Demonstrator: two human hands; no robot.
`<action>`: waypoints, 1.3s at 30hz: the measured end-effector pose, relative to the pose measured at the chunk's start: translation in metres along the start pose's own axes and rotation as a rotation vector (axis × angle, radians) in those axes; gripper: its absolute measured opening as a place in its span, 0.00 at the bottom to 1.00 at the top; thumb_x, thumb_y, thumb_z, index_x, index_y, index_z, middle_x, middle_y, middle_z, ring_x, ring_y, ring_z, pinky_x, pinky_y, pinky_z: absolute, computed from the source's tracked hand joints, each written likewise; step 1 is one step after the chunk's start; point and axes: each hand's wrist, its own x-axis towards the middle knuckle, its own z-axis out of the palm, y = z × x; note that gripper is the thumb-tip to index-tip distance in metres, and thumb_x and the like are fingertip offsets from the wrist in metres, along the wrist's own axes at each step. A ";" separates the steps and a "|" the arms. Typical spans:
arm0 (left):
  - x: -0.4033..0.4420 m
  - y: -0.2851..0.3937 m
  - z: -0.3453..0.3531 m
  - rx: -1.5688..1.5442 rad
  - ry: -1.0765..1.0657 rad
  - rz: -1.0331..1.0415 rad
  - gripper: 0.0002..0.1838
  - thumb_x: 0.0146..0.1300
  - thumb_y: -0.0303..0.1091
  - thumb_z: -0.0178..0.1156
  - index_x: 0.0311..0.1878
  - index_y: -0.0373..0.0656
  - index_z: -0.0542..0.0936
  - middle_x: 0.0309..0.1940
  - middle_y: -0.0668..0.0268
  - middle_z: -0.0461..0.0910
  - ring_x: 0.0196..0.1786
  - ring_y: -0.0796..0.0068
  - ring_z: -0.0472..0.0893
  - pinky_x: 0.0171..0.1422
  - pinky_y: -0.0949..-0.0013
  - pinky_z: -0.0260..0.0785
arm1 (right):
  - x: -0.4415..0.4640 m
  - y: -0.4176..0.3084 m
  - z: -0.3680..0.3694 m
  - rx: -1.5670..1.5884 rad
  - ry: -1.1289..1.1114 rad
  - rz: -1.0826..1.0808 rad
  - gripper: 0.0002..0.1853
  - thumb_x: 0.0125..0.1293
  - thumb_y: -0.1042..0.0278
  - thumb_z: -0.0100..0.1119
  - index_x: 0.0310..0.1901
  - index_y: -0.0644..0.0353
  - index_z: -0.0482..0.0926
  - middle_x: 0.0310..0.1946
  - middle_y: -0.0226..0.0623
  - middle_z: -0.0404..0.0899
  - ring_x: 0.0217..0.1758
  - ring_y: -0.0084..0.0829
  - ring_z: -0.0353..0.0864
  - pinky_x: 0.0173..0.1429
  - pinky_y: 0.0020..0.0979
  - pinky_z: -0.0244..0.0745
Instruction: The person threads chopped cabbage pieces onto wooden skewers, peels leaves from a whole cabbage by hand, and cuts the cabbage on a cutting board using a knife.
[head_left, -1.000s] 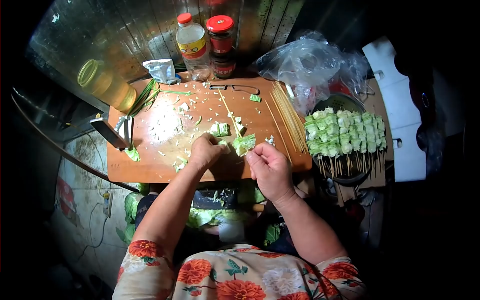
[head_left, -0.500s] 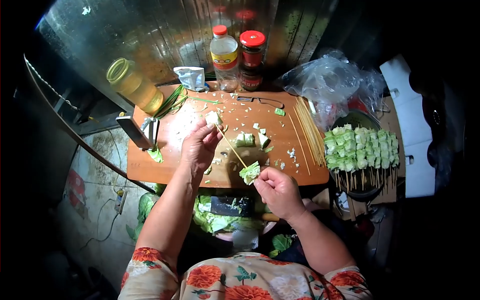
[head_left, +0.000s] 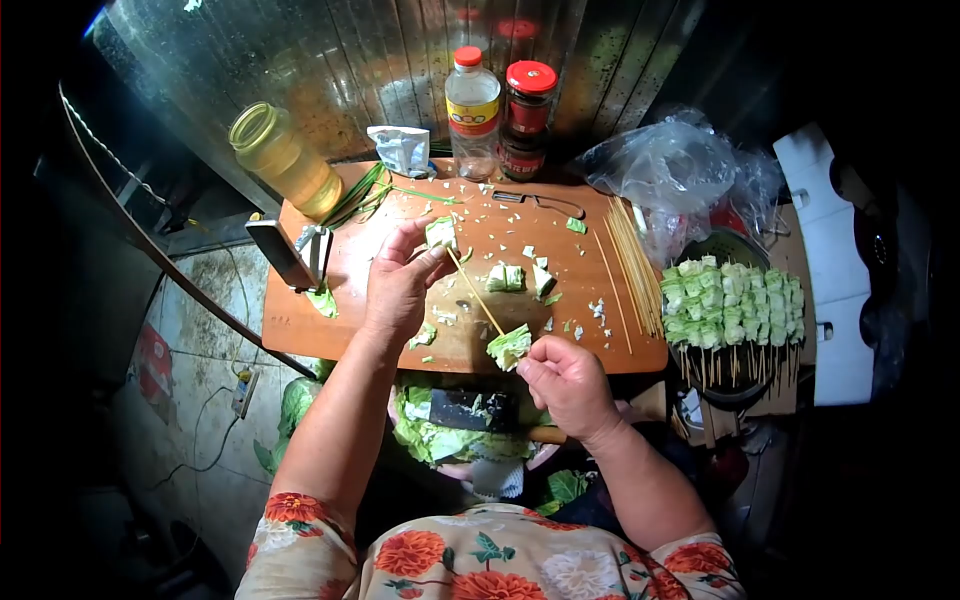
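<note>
My left hand (head_left: pixel 402 280) pinches a pale green cabbage piece (head_left: pixel 441 233) at the upper tip of a thin wooden skewer (head_left: pixel 475 291). Near the skewer's lower end is a bunched cabbage piece (head_left: pixel 510 346), and the closed fingers of my right hand (head_left: pixel 568 383) hold the skewer just beside it. Below the skewer lies an orange-brown board (head_left: pixel 390 340), scattered with small cabbage scraps. Two cut cabbage chunks (head_left: pixel 506 278) (head_left: pixel 543 280) rest on it. Loose skewers (head_left: pixel 632 265) lie at its right side.
Filled cabbage skewers (head_left: pixel 732 305) lie over a dark pot at right. Behind the board stand a bottle (head_left: pixel 472 115), red-lidded jars (head_left: pixel 530 95) and a yellow jar (head_left: pixel 290 165). A phone (head_left: pixel 280 254) leans at left. A cleaver (head_left: pixel 470 410) lies on cabbage below the board.
My left hand has risen from the board with a cabbage piece and brought it to the skewer's upper tip. The view has shifted, so the board appears farther right.
</note>
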 end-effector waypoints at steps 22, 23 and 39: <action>-0.046 -0.024 0.038 0.197 -0.332 -0.150 0.19 0.59 0.19 0.55 0.56 0.34 0.74 0.44 0.65 0.78 0.46 0.78 0.78 0.55 0.73 0.71 | 0.012 0.014 -0.005 0.009 0.243 -0.175 0.08 0.67 0.71 0.56 0.30 0.62 0.73 0.18 0.24 0.71 0.20 0.14 0.68 0.24 0.21 0.63; -0.043 -0.025 0.038 0.200 -0.310 -0.113 0.19 0.59 0.20 0.55 0.56 0.36 0.74 0.45 0.66 0.78 0.45 0.78 0.78 0.54 0.72 0.71 | 0.014 0.014 -0.007 0.010 0.243 -0.175 0.08 0.67 0.71 0.56 0.30 0.62 0.73 0.18 0.24 0.71 0.20 0.14 0.68 0.24 0.21 0.63; 0.042 -0.121 -0.009 0.969 -0.044 -0.069 0.18 0.68 0.36 0.58 0.53 0.33 0.78 0.42 0.52 0.83 0.44 0.63 0.82 0.50 0.66 0.74 | 0.005 0.006 -0.027 0.129 0.238 -0.121 0.06 0.69 0.70 0.55 0.34 0.60 0.74 0.19 0.22 0.68 0.20 0.13 0.65 0.23 0.17 0.58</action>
